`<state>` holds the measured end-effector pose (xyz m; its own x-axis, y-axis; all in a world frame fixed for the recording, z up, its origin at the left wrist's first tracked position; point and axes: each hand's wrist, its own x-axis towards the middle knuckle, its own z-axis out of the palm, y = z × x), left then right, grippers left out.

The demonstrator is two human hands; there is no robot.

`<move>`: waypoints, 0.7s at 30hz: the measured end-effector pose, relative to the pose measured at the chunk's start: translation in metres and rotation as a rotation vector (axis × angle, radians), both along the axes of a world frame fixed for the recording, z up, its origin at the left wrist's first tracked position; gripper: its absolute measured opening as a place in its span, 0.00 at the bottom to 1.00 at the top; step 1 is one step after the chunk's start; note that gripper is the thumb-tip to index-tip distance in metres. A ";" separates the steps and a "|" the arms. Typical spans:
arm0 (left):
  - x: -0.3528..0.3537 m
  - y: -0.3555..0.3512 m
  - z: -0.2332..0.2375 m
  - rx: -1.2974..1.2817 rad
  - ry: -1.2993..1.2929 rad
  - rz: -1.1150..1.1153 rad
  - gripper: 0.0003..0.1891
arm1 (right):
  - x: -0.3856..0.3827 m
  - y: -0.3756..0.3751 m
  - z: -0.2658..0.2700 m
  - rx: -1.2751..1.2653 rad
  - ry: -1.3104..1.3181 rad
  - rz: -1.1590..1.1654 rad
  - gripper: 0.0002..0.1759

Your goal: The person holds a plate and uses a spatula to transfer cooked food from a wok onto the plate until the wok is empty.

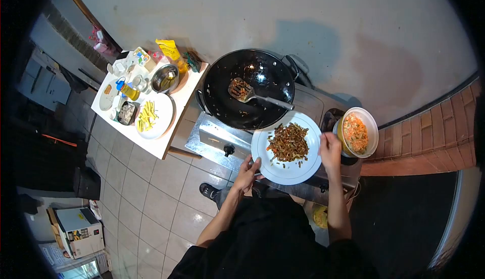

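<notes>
A white plate [301, 174] is held over the front of the stove, just below the wok. Chopped brown stir-fried food [288, 143] is heaped in its middle. My left hand [246, 174] grips the plate's lower left rim, thumb on top and fingers partly hidden beneath. At the right rim, my right hand [331, 150] is closed on the plate's edge. Behind the plate sits a black wok [218, 94], oily inside with a few food scraps. A slotted spatula [265, 99] rests in it, bits of food on its blade and its handle pointing right.
Right of the plate stands a white bowl [373, 136] of shredded orange and pale food. The metal stove [209, 138] has a black knob. On the left, a white table [162, 146] carries a plate of yellow-green strips [147, 116], a steel bowl [165, 78] and an oil bottle [130, 92].
</notes>
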<state>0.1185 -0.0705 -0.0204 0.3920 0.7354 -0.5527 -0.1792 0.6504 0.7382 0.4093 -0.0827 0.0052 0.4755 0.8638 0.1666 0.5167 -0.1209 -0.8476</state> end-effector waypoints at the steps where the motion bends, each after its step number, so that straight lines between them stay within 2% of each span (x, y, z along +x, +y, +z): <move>1: 0.001 0.002 0.000 0.018 0.022 -0.038 0.25 | -0.008 -0.016 0.004 -0.003 0.002 -0.008 0.10; 3: 0.004 0.004 0.000 0.020 0.050 -0.026 0.22 | -0.025 -0.043 0.015 -0.158 -0.307 -0.214 0.11; 4: 0.007 0.007 0.001 0.026 0.078 -0.001 0.20 | -0.029 -0.049 0.012 -0.161 -0.306 -0.228 0.11; 6: 0.013 0.010 0.002 0.047 0.118 0.024 0.20 | -0.034 -0.057 0.001 -0.333 -0.191 -0.285 0.13; 9: 0.019 0.018 0.004 0.118 0.160 0.066 0.21 | -0.026 -0.053 -0.020 -0.345 -0.088 -0.226 0.14; 10: 0.021 0.021 0.005 0.169 0.159 0.072 0.21 | -0.024 -0.048 -0.032 -0.205 0.046 -0.206 0.13; 13: 0.018 0.020 0.002 0.236 0.147 0.112 0.21 | -0.023 -0.046 -0.049 -0.101 0.118 -0.221 0.11; 14: 0.018 0.019 0.002 0.232 0.142 0.086 0.20 | -0.016 -0.048 -0.063 -0.111 0.189 -0.190 0.09; 17: 0.004 0.014 0.030 0.149 0.202 0.013 0.20 | -0.029 -0.066 -0.046 -0.082 0.375 -0.142 0.08; 19: -0.010 0.000 0.030 0.128 0.179 -0.065 0.20 | -0.034 -0.088 -0.045 -0.113 0.374 -0.092 0.08; 21: -0.025 -0.015 0.006 0.165 0.093 -0.037 0.20 | -0.042 -0.100 -0.046 -0.135 0.381 -0.047 0.08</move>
